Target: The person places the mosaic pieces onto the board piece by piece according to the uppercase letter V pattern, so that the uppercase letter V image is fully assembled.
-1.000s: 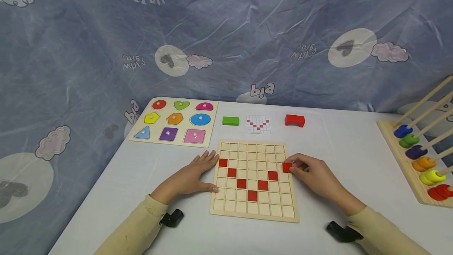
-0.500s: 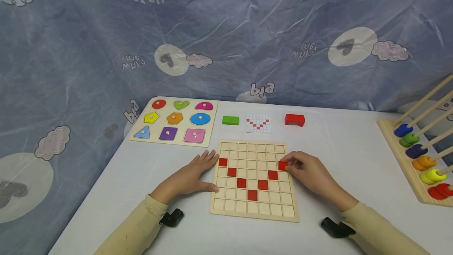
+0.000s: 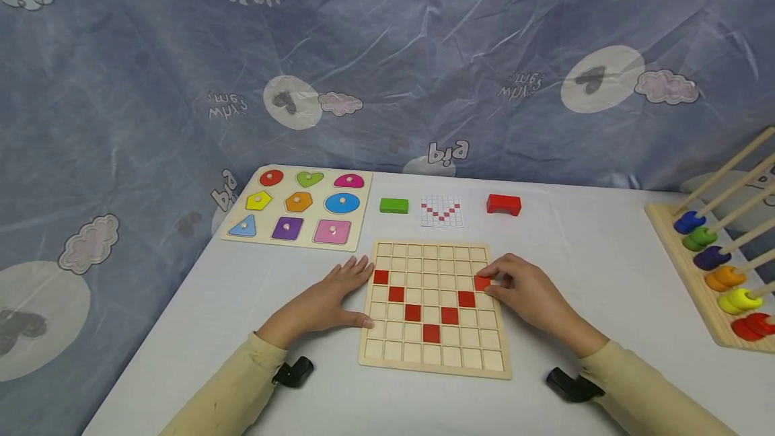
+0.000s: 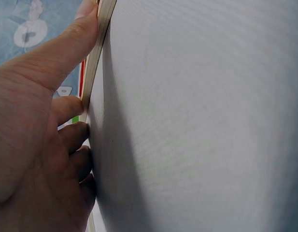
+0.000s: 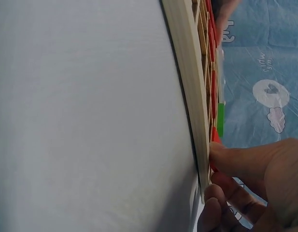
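Note:
A square wooden grid board [image 3: 436, 369] lies flat on the white table. Several red square tiles [image 3: 431, 334] sit in its cells, forming a V. At the end of the V's right arm, my right hand [image 3: 528, 293] pinches one more red tile [image 3: 481, 283] between thumb and fingers. That tile [image 5: 215, 135] shows slightly tilted in the right wrist view, partly hidden by the thumb. My left hand [image 3: 329, 298] rests at the board's left side with spread fingers, the thumb [image 4: 74, 41] and fingertips touching the board's edge.
Behind the board lie a green block [image 3: 394, 206], a small card with a red V on a grid [image 3: 441, 212] and a red arch block [image 3: 504, 205]. A shape puzzle [image 3: 305, 224] lies at back left; a ring stacker with rods [image 3: 696, 281] stands far right.
My right hand has moved a little left with the red tile, bringing it from the board's right rim over the right-hand cell. My left hand has stayed in place.

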Action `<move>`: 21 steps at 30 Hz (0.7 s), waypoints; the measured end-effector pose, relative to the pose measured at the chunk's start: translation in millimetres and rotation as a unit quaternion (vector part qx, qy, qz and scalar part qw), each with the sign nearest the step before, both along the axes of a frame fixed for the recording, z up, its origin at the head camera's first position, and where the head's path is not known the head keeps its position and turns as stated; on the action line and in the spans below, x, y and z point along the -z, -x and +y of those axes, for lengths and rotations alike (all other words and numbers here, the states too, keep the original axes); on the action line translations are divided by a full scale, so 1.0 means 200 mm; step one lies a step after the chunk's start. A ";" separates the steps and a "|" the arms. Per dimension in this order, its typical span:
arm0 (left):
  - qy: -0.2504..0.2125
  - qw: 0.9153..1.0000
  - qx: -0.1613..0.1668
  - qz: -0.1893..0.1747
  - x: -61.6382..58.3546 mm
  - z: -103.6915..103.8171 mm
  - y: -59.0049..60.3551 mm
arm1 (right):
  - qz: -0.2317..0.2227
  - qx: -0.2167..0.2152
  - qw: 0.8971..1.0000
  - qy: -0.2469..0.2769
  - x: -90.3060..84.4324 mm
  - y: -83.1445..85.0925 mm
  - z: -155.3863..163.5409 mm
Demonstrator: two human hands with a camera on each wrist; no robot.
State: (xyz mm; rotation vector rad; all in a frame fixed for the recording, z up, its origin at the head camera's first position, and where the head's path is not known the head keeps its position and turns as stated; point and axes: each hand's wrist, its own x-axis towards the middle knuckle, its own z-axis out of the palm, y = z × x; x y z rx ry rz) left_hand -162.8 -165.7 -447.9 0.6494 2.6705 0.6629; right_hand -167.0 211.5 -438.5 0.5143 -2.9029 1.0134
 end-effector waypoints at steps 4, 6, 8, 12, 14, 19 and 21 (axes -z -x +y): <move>0.000 1.000 0.000 -0.001 0.00 0.00 0.00 | 0.001 -0.006 1.000 -0.010 0.00 0.00 0.00; -0.001 1.000 0.000 -0.001 0.00 0.00 0.00 | 0.003 -0.009 1.000 -0.014 0.00 0.00 0.00; -0.001 1.000 0.000 0.000 0.00 0.00 0.00 | 0.001 -0.010 1.000 -0.016 0.00 0.00 0.00; -0.002 1.000 -0.001 0.000 0.00 0.00 0.00 | -0.002 -0.011 1.000 -0.024 0.00 0.00 -0.01; -0.002 1.000 -0.001 0.000 0.00 0.00 0.00 | -0.004 -0.011 1.000 -0.028 0.00 0.00 -0.01; -0.001 1.000 -0.003 0.000 0.00 0.00 0.00 | -0.008 -0.010 1.000 -0.028 0.00 0.00 -0.01; 0.000 1.000 -0.003 0.000 0.00 0.00 0.00 | -0.011 -0.010 1.000 -0.026 0.00 -0.01 -0.01</move>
